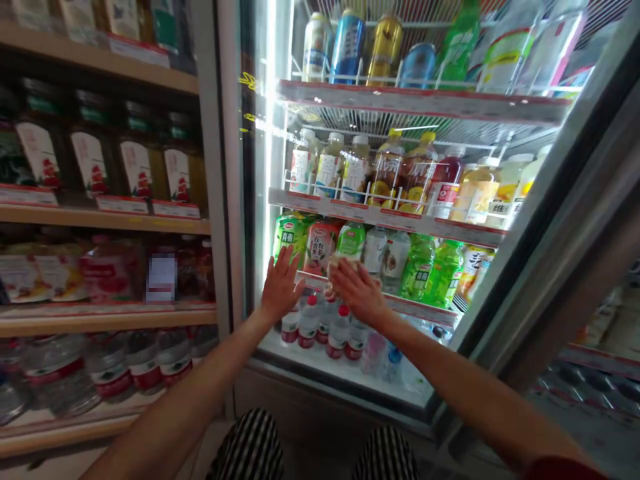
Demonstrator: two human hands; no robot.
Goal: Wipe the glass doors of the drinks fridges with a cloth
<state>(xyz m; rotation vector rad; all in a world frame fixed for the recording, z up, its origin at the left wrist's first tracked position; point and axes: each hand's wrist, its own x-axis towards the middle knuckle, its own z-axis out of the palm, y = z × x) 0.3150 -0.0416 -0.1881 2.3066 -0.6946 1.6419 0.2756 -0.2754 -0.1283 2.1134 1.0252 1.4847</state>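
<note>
My left hand [281, 287] is raised in front of the lower shelf of a lit drinks fridge, with its fingers spread and nothing in it. Behind its fingertips stands a green drink bottle [295, 230]. My right hand [357, 290] is to the right of it, fingers close together over a pale cloth [336, 267]. Only the cloth's edges show past the fingers. A red-labelled drink bottle [321, 247] and a green-labelled bottle [351, 239] stand behind that hand. Whether either hand touches glass, I cannot tell.
Bottled teas [390, 167] line the middle fridge shelf, with cans [347, 47] above. Small red-capped water bottles [307, 323] stand at the bottom. Wooden shelves [110, 320] with bottles are on the left. A dark fridge frame [545, 233] slants along the right. My knees [253, 443] are below.
</note>
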